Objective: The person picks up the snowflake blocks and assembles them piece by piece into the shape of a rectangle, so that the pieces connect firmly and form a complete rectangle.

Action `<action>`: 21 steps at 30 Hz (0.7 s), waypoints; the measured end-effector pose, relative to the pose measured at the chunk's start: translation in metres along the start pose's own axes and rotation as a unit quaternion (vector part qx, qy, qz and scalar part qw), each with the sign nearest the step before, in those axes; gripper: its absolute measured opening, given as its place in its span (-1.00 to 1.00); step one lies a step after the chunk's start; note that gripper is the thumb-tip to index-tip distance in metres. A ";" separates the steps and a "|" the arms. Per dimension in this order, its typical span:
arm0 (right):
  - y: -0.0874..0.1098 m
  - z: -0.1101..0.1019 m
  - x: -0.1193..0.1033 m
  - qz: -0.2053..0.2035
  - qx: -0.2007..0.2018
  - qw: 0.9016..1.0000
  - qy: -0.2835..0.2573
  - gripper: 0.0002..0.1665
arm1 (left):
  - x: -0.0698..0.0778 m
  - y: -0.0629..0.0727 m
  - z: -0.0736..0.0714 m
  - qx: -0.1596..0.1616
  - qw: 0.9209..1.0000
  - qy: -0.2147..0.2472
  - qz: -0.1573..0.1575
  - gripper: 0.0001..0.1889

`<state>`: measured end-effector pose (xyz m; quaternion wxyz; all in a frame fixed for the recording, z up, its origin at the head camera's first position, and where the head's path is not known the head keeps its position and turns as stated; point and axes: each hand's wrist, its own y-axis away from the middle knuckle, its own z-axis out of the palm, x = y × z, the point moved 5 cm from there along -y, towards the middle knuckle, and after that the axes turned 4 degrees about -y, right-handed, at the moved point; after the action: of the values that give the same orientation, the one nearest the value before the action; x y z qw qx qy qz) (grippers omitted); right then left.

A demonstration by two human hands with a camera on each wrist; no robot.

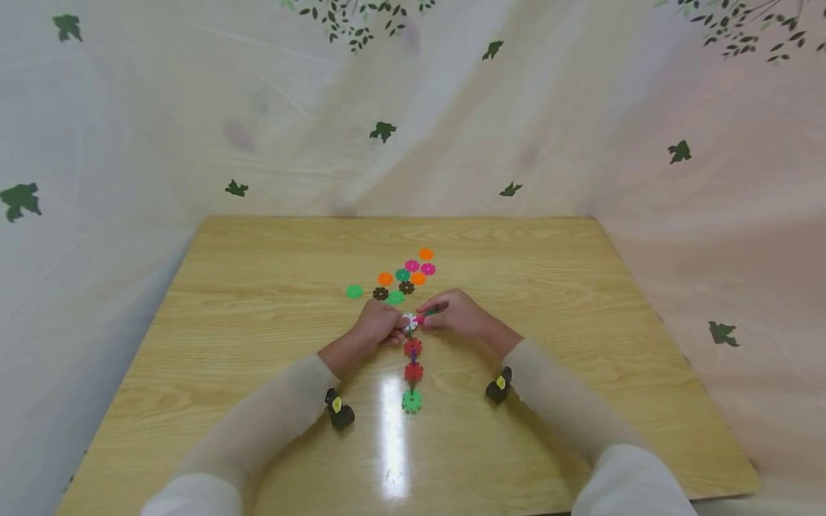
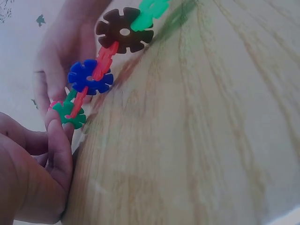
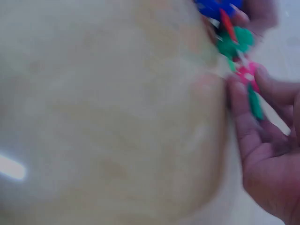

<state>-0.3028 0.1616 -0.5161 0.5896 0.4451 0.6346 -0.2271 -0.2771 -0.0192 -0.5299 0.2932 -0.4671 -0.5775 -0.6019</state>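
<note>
Nearest my head camera, a chain of multicoloured, notched, round plastic discs on a glossy wood-grain table, my left hand gripping its far end, my right hand pinching a pink notched disc, loose discs beyond

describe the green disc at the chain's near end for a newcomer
On the wooden table, find the chain running toward the viewer. The green disc lies at its near end; its colour sets it apart from the two red discs beyond.
</note>
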 end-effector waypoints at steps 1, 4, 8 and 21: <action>-0.002 -0.006 -0.001 0.011 -0.010 1.000 0.010 -0.66 | 0.000 0.000 0.001 -0.003 1.000 -0.002 0.002 -0.88; -0.013 -0.025 -0.006 0.027 -0.004 0.999 0.033 -0.62 | 0.000 -0.001 0.001 -0.003 1.000 -0.003 0.003 -0.87; -0.037 -0.038 -0.012 -0.004 0.048 0.991 0.125 -0.62 | -0.001 0.000 0.001 0.001 1.000 -0.004 0.001 -0.86; -0.069 -0.023 -0.025 -0.019 0.109 0.941 0.319 -0.68 | -0.001 0.002 0.001 0.001 1.000 0.006 -0.001 -0.76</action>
<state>-0.3749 0.1386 -0.5045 0.2993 0.5436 0.7692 -0.1525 -0.2751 -0.0187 -0.5302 0.2967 -0.4627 -0.5766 -0.6045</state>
